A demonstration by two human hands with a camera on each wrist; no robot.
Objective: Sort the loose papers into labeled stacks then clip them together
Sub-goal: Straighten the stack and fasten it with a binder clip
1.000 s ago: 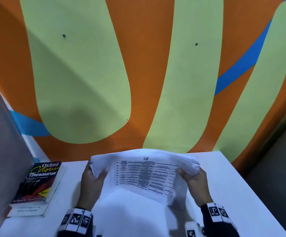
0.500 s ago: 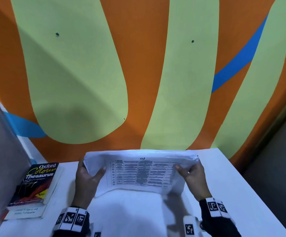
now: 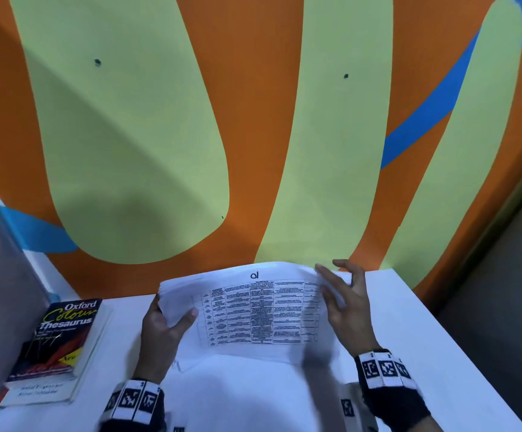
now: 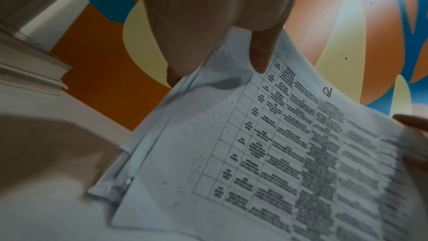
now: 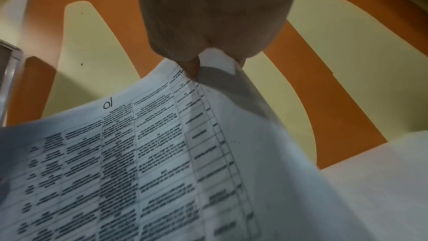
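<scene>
So the papers (image 3: 253, 310) are a loose bundle held up off the white table (image 3: 425, 322), roughly in the middle and close to the wall end, top sheet facing the person w/ a printed table grid and a lone "ol"-looking mark at the top edge. Left hand (image 3: 163, 332) has the left side pinched, thumb lying on the front of the top sheet and the other fingers tucked behind; the left wrist view shows a few sheet edges fanned out unevenly under that grip, so the bundle isn't squared up. Right hand (image 3: 344, 304) is at the right edge w/ fingers spread and mostly straight in the head view, but the right wrist view shows a fingertip and thumb nipping the corner of the top sheet, so it reads like it's peeling one page off the rest, tho it's blurry there. My guess on the step: sorting, checking what the top page is before deciding its stack. No labeled stacks or clips in view anywhere, so clipping looks a long way off imo. Next move prob needs the right hand to separate just that one sheet cleanly w/o dragging the one below, while the left keeps the rest from sliding. Off to the left there's a thesaurus (image 3: 63, 335) sitting on another book, well apart from the papers, and the orange/green painted wall (image 3: 253, 120) behind.
</scene>
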